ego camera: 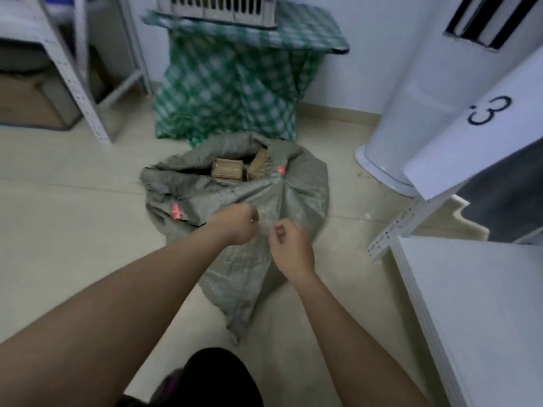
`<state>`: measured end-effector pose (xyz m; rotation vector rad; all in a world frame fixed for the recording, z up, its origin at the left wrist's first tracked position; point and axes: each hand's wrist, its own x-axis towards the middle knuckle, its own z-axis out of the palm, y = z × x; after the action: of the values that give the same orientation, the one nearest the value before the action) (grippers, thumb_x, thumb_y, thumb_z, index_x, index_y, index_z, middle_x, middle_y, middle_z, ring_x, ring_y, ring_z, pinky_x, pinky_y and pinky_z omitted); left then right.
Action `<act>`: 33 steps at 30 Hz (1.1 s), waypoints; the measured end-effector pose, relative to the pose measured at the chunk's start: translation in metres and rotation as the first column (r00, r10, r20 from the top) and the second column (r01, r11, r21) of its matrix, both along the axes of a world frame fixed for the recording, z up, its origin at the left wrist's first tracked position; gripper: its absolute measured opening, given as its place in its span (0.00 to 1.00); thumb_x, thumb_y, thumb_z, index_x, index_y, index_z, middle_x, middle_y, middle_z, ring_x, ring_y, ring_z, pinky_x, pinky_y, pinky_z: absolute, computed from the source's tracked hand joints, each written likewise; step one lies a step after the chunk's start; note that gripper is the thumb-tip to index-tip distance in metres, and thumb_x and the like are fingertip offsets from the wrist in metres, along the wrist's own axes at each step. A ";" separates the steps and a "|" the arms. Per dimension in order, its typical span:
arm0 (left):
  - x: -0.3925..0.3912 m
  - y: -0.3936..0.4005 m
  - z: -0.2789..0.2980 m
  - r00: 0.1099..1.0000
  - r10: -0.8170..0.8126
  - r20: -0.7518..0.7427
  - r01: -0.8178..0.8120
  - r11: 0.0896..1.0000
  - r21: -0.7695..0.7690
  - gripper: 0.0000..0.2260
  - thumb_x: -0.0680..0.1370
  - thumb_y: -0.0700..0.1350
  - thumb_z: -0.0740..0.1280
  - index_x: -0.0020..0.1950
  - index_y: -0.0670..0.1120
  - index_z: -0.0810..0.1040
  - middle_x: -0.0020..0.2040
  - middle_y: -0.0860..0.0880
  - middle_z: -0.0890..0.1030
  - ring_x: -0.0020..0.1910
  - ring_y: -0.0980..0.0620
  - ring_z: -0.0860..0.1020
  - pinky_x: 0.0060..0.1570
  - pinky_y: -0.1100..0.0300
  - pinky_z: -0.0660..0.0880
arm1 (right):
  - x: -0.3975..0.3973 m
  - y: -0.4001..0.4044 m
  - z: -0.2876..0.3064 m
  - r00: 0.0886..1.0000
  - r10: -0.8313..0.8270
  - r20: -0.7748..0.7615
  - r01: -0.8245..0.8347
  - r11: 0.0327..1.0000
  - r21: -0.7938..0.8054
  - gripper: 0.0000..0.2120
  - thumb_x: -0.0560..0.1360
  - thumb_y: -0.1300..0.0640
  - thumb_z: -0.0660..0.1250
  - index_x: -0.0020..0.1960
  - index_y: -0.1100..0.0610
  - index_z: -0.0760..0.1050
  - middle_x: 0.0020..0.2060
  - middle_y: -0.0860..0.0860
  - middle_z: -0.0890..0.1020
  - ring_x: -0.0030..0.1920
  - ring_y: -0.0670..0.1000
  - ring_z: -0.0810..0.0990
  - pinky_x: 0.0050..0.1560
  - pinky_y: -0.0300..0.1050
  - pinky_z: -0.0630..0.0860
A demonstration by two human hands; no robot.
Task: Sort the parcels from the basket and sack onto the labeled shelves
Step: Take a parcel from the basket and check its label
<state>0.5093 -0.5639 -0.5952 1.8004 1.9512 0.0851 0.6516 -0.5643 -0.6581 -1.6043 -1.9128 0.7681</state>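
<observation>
A grey woven sack (296,183) lies open on the floor in the middle of the view. Brown cardboard parcels (227,169) show inside its mouth. My left hand (236,224) and my right hand (289,246) hover close together over the sack's near side, fingers curled. Each seems to pinch the sack's fabric, though the grip is small and blurred. A white basket (217,8) stands on a table draped in a green checked cloth (232,80) behind the sack. A white shelf with a sheet marked 3 (487,113) is at the right.
A grey metal rack (85,92) with a cardboard box (32,104) stands at the left. A white rounded column (411,98) rises at the right behind the shelf. A lower white shelf board (476,304) juts in at the bottom right. The floor is pale tile.
</observation>
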 end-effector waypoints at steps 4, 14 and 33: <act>-0.058 0.009 0.008 0.995 0.091 -0.033 -0.089 0.995 0.051 0.14 0.80 0.47 0.58 0.60 0.46 0.77 0.60 0.43 0.78 0.58 0.42 0.77 0.54 0.53 0.74 | -0.062 0.021 0.022 0.985 0.068 0.156 -0.077 0.996 0.052 0.06 0.79 0.55 0.62 0.50 0.53 0.77 0.52 0.53 0.77 0.54 0.55 0.75 0.54 0.50 0.71; -0.243 0.082 0.106 0.966 0.235 -0.103 -0.230 0.971 0.056 0.13 0.79 0.46 0.58 0.61 0.46 0.76 0.59 0.43 0.77 0.57 0.41 0.76 0.51 0.52 0.73 | -0.251 0.131 0.146 0.874 0.339 0.348 -0.364 0.931 0.009 0.10 0.82 0.55 0.58 0.44 0.57 0.72 0.38 0.52 0.76 0.41 0.55 0.76 0.34 0.48 0.68; -0.418 0.185 0.577 0.962 0.268 -0.051 -0.263 0.961 0.089 0.13 0.81 0.46 0.56 0.60 0.46 0.75 0.56 0.45 0.79 0.54 0.45 0.78 0.49 0.56 0.73 | -0.406 0.237 0.619 0.797 0.454 0.398 -0.488 0.872 -0.017 0.09 0.79 0.56 0.60 0.53 0.59 0.77 0.51 0.55 0.76 0.53 0.55 0.75 0.52 0.51 0.74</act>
<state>0.0909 -0.3788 -0.0185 1.5959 2.2557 0.2021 0.2456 -0.3276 -0.0394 -1.3013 -2.6632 0.5601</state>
